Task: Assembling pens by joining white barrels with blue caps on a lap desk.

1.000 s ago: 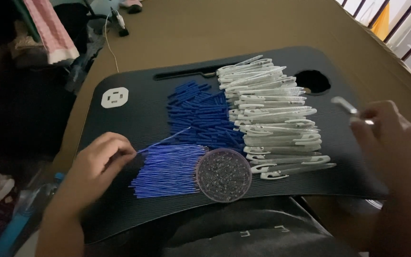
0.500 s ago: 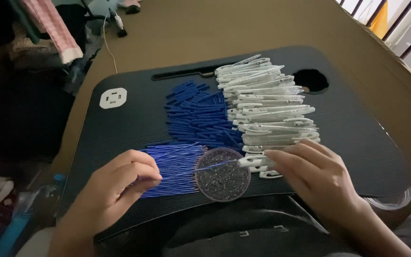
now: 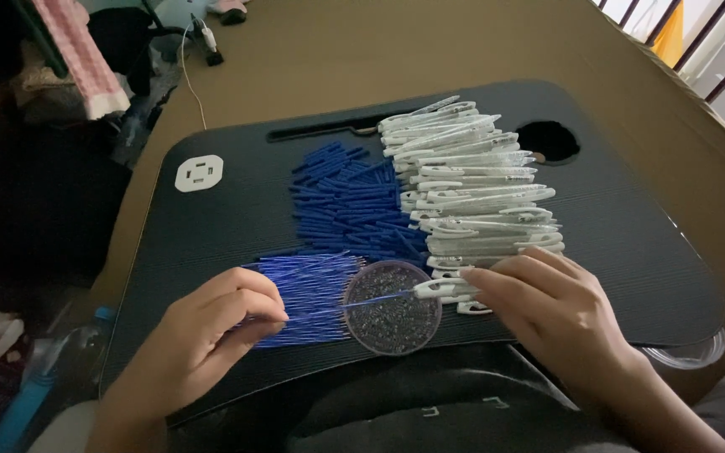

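Pinching white clip (image 3: 440, 288) w/ right hand (image 3: 551, 310); left hand (image 3: 211, 327) grips thin blue rod (image 3: 329, 307)

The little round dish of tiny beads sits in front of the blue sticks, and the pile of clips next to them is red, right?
Not quite. The head view shows the clips are white, not red. The rest holds: the round dish of tiny beads sits in front of the blue sticks, on the black tray.

Black lap tray (image 3: 211, 226): blue sticks (image 3: 350, 201), white clips (image 3: 480, 184), dish (image 3: 392, 308).
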